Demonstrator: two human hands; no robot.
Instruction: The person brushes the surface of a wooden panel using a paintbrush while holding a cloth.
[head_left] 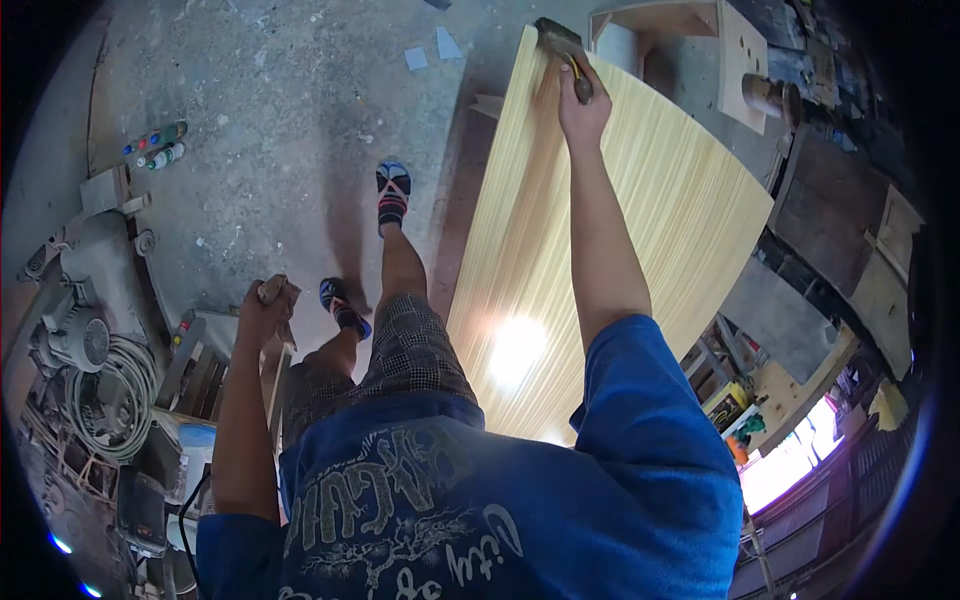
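Note:
My right hand is closed around the handle of a wide, dark-headed brush at the far left corner of a large panel. Pale yellow, striped wood grain covers the panel, and its far edge is curved. A browner band runs along its left side, and a bright light glares off the near part. Away from the panel, my left hand hangs low on the left, closed on a crumpled brown piece that could be cloth or sandpaper.
Bottles lie on the concrete floor at the far left. A motor and a coiled hose are at the left. Behind the panel stands an open wooden box. Boards and a cluttered bench line the right.

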